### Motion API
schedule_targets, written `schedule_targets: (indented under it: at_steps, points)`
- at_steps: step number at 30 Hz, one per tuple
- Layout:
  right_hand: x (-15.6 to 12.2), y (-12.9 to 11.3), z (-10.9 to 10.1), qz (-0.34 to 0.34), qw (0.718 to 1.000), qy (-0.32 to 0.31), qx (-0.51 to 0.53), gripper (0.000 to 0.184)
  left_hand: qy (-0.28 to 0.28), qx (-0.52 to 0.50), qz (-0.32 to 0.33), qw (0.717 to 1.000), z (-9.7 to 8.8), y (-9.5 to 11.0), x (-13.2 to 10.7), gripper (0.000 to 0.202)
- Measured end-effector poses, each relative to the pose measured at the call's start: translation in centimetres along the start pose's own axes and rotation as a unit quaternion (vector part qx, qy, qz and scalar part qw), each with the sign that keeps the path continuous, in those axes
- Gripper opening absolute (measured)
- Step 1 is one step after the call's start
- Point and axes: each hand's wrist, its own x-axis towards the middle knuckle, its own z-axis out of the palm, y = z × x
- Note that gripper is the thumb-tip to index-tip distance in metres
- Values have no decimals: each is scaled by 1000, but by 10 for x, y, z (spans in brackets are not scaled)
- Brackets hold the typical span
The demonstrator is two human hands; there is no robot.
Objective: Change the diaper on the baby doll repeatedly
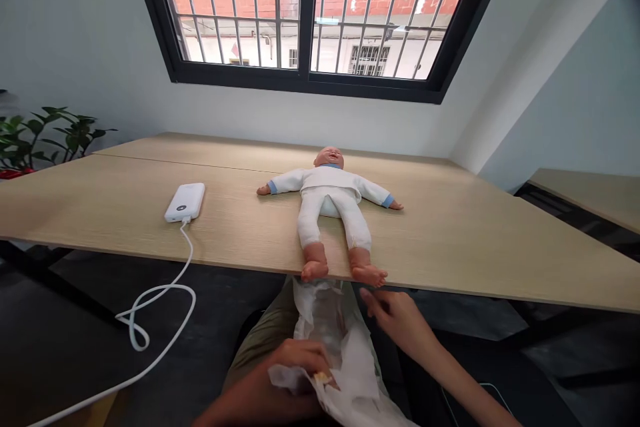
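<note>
A baby doll [330, 197] in a white outfit with blue cuffs lies face up on the table, its bare feet at the front edge. Across my lap, below that edge, is an unfolded white diaper [357, 367], crumpled along its sides. My left hand [303, 360] is closed on the diaper's near left part, where a small yellowish patch shows by the fingers. Just under the doll's foot on the right is my right hand [397, 317], fingers loosely bent and a little apart, with nothing seen in it. Whether it touches the foot, I cannot tell.
On the left of the wooden table [450, 233] lies a white power bank [186, 203]. Its white cable [193, 300] loops down over the front edge. A potted plant [45, 137] stands at the far left, and a barred window [305, 13] is ahead.
</note>
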Motion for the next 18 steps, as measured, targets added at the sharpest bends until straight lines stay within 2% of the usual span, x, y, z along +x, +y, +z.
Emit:
schedule_targets:
  at_steps: [2,4,5,6,8,10,12,13,18]
  points:
    - [-10,19,-3,78,996,-25,45,67,27,-4,-1,1000,-4,7,0,19]
    - [-19,32,0,154,976,-102,111,66,-6,-15,3,1000,-7,16,1,16]
    - [-23,35,3,163,967,-133,143,63,-37,-24,5,999,-7,19,1,15]
    - [-27,36,6,144,963,-148,171,56,-71,-37,7,997,-8,21,1,14]
    - [-32,32,12,53,965,-144,210,39,-118,-69,-3,991,-8,22,0,13]
    - [-33,25,15,-20,963,-143,228,46,-140,-86,-8,986,-8,21,-1,13]
    - [-33,17,16,-53,961,-146,229,56,-156,-77,-3,985,-9,20,-3,14]
    - [-32,15,16,-64,962,-142,223,55,-163,-66,1,984,-11,21,-4,16]
    - [-29,18,13,-92,969,-151,171,22,-175,0,0,985,-18,25,-8,27]
